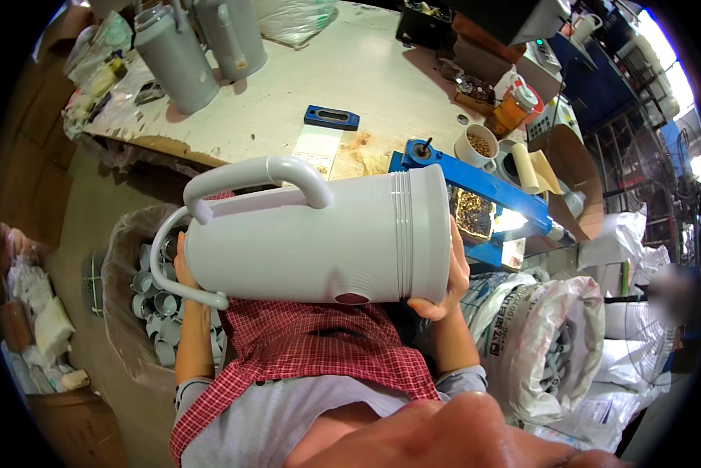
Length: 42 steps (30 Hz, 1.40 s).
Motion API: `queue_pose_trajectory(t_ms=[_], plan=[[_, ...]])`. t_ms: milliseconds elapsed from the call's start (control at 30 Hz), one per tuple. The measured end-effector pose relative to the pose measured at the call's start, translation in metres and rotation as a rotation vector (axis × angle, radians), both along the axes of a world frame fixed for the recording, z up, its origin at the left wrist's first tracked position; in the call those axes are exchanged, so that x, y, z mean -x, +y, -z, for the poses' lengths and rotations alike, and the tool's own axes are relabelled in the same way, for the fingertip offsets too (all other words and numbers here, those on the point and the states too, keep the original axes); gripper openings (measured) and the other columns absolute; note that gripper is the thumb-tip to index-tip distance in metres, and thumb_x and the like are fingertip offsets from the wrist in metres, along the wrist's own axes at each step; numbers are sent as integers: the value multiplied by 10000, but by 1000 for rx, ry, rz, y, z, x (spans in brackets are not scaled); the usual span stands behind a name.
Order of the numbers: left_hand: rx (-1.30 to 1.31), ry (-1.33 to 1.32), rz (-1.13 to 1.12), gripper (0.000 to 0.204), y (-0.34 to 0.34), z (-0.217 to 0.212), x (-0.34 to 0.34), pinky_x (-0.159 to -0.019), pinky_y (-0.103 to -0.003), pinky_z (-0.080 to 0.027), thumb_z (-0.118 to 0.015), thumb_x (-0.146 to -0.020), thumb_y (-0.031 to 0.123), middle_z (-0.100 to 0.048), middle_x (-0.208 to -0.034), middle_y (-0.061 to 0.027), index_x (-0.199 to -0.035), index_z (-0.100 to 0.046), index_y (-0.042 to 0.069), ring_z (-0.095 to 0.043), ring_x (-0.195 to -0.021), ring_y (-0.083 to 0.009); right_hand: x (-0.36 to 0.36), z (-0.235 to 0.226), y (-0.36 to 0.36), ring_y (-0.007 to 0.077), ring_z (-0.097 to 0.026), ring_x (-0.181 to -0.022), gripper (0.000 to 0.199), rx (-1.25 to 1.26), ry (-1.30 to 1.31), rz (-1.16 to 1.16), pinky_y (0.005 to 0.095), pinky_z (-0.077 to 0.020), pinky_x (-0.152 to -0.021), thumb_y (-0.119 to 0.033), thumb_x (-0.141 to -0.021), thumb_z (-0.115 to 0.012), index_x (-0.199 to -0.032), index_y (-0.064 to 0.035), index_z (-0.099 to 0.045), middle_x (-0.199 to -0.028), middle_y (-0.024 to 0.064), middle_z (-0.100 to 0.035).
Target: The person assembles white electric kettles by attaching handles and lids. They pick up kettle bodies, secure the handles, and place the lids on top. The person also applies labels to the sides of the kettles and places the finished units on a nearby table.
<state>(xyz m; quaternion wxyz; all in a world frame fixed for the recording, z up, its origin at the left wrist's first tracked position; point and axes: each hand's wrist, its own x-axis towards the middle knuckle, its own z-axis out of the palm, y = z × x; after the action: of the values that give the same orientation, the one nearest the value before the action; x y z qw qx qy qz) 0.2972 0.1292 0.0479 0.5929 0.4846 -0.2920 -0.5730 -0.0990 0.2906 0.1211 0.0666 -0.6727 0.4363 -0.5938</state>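
A large pale-grey thermos jug (pixel 303 242) lies sideways in front of my chest, held between my two hands. Its thick side handle faces away from me, and a thin curved carrying handle (pixel 161 257) loops round its left end. My left hand (pixel 183 265) grips that end, mostly hidden behind the jug. Around the wide ribbed end at the right, my right hand (pixel 453 273) is wrapped with its fingers curled. A dark red oval mark (pixel 352 298) shows on the near side of the body.
Two grey jugs (pixel 180 66) stand on the white worktable (pixel 272 113). A blue clamp-like tool (pixel 475 183) sits at its right front, near a cup of small brown parts (pixel 475 144). Bags of grey parts flank me: a clear one (pixel 124 312) left, a white sack (pixel 522 343) right.
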Motion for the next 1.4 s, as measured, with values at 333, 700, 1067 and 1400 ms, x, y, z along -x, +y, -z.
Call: queue_pose_trajectory(t_ms=[333, 700, 1067, 1400], plan=[[-8, -54, -56, 427, 4, -47, -26, -660, -266, -553, -485, -1023, 383, -700, -905, -83, -1084, -669, 3, -672, -745, -149, -22, -1, -31, 548, -413, -1286, 906, -1, -22, -157, 632, -319, -1046, -506, -733, -730, -1362, 101, -490, -1370, 396, -417], [67, -242, -252, 495, 23, -59, -59, -682, -313, -546, -446, -1021, 416, -705, -923, -118, -1047, -675, -22, -681, -771, -191, -54, 38, -68, 327, -285, -1447, 982, -448, -536, -241, 440, -231, -1161, -633, -797, -613, -1469, 44, -376, -1563, 213, -291], [30, -273, -159, 517, 18, -40, -70, -708, -335, -561, -391, -1029, 410, -699, -981, -141, -1109, -655, -28, -690, -813, -217, -64, 30, -110, 283, -85, -1508, 1190, -401, -675, -250, 433, -69, -1216, -913, -756, -166, -1561, -37, -113, -1634, 162, -72], [-23, -203, -288, 501, 22, -30, -76, -697, -317, -555, -402, -1029, 415, -703, -964, -129, -1087, -664, -7, -687, -799, -204, -53, 34, -87, 319, -322, -1414, 1100, -499, -442, -244, 434, -249, -1155, -844, -827, -342, -1535, -12, -213, -1533, 188, -309]])
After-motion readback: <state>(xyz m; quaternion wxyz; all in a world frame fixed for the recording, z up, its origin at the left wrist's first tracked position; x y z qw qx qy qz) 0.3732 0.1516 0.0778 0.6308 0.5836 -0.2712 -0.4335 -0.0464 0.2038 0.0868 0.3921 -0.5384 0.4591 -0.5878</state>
